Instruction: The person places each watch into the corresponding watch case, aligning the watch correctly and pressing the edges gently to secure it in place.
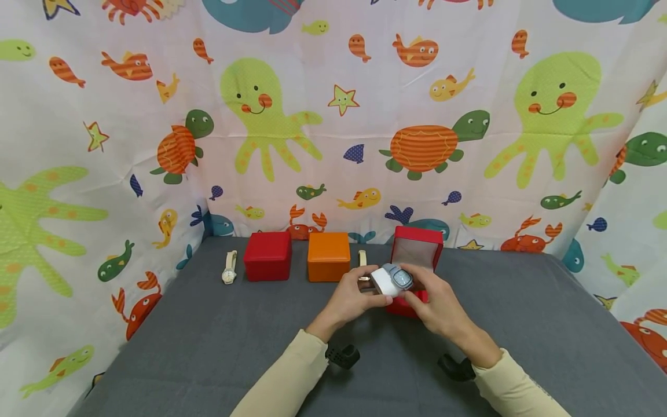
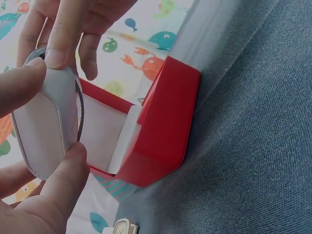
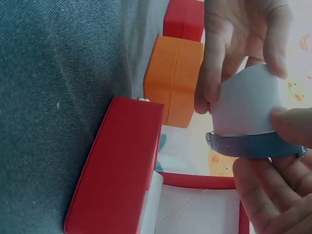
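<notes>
Both hands hold a white watch cushion [image 1: 384, 282] with a grey-blue watch [image 1: 401, 278] strapped round it. My left hand [image 1: 350, 298] grips the cushion's left end between thumb and fingers. At the other end, my right hand [image 1: 442, 304] pinches the cushion and the watch strap [image 3: 248, 145]. Just beyond and below them stands a red watch box [image 1: 421, 236], its lid raised to show a pale lining. The hands partly cover its base. In the left wrist view the cushion [image 2: 41, 134] is tilted beside this box [image 2: 168, 119].
A closed red box [image 1: 268, 256] and a closed orange box [image 1: 329, 258] stand in a row to the left. A watch with a cream strap [image 1: 229, 268] lies at the far left. Another pale-strapped watch [image 1: 362, 257] is partly hidden behind my left hand. A patterned curtain backs the grey table [image 1: 208, 347].
</notes>
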Demonstrator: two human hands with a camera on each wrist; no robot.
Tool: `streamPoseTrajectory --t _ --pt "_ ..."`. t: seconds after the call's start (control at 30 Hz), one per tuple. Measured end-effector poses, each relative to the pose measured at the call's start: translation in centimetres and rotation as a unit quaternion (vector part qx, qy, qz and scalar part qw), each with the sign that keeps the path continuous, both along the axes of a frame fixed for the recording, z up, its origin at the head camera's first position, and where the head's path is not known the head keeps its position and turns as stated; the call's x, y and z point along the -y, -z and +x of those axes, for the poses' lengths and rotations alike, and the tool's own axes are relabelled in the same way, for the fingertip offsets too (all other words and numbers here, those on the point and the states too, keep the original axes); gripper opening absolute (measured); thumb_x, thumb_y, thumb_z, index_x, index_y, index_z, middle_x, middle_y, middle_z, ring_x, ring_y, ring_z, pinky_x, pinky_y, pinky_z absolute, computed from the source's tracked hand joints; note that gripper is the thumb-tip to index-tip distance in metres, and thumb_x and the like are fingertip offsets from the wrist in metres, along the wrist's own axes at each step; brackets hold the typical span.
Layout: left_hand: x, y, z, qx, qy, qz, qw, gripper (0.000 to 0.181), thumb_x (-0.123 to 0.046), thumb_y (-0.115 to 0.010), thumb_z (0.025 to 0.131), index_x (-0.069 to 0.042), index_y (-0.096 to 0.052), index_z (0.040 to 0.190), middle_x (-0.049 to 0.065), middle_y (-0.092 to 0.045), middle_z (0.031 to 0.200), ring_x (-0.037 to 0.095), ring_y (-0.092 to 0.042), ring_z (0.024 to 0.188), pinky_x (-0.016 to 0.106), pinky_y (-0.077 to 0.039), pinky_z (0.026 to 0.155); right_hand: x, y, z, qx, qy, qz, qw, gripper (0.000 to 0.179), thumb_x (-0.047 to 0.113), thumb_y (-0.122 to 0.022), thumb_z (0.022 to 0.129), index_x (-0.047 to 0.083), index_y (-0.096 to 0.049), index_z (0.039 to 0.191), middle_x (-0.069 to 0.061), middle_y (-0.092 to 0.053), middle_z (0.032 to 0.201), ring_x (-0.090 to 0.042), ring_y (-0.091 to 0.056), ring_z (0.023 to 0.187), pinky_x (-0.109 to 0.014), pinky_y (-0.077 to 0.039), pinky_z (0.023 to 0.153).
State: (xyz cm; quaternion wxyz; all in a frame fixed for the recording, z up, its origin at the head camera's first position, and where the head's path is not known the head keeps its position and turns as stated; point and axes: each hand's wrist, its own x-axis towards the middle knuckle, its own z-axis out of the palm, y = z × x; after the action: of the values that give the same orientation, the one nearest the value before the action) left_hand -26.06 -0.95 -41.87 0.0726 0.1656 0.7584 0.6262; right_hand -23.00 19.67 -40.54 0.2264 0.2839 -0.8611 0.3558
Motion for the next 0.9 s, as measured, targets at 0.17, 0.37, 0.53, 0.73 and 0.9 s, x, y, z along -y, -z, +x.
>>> streamPoseTrajectory --t 0.17,0.37,0.53,0.73,0.9 --pt "-0.21 0.12 0.06 -0.009 -0.009 -0.001 0.9999 0.071 -0.023 -0.082 0.075 -0.007 -0.05 0.137 0.006 -0.051 0.129 0.03 -0.055 0.109 0.034 -0.055 0.082 -0.01 0.35 -0.24 -0.042 0.002 0.005 0.9991 0.061 -0.003 -0.078 0.074 -0.001 -0.054 0.129 -0.009 -0.061 0.113 -0.015 -0.06 0.086 -0.041 -0.057 0.071" --pt "-0.2 0.32 0.06 -0.017 -0.01 -0.008 0.9998 0.072 -0.027 -0.081 0.076 -0.006 -0.05 0.137 0.006 -0.052 0.128 0.03 -0.056 0.109 0.034 -0.054 0.083 0.15 0.71 -0.3 -0.078 0.015 0.032 0.9963 0.061 -0.004 -0.078 0.074 -0.004 -0.052 0.129 -0.013 -0.059 0.117 -0.02 -0.057 0.097 -0.042 -0.056 0.076" --pt "-0.28 0.19 0.15 -0.014 -0.009 0.001 0.9999 0.069 -0.023 -0.08 0.077 -0.005 -0.049 0.137 0.009 -0.051 0.13 0.033 -0.056 0.111 0.037 -0.054 0.084 0.34 0.81 -0.2 -0.1 0.036 0.041 0.9934 0.061 -0.002 -0.078 0.074 -0.002 -0.052 0.13 -0.012 -0.059 0.118 -0.019 -0.056 0.102 -0.036 -0.054 0.083" --pt "-0.5 0.16 0.28 -0.028 -0.038 -0.002 0.9989 0.07 -0.025 -0.081 0.076 -0.007 -0.05 0.136 0.009 -0.047 0.128 0.028 -0.056 0.108 0.032 -0.054 0.085 0.43 0.63 0.03 -0.098 0.041 0.031 0.9938 0.062 -0.002 -0.079 0.073 -0.004 -0.052 0.129 -0.016 -0.061 0.116 -0.023 -0.063 0.095 -0.041 -0.055 0.078" --pt "-0.55 0.03 0.37 -0.024 -0.056 0.0 0.9981 0.072 -0.028 -0.082 0.076 -0.008 -0.049 0.137 0.007 -0.048 0.126 0.027 -0.057 0.108 0.032 -0.054 0.085 0.56 0.42 0.16 -0.074 0.06 -0.001 0.9955 0.056 0.003 -0.081 0.075 -0.001 -0.056 0.125 -0.013 -0.066 0.107 -0.02 -0.067 0.086 -0.037 -0.057 0.074"
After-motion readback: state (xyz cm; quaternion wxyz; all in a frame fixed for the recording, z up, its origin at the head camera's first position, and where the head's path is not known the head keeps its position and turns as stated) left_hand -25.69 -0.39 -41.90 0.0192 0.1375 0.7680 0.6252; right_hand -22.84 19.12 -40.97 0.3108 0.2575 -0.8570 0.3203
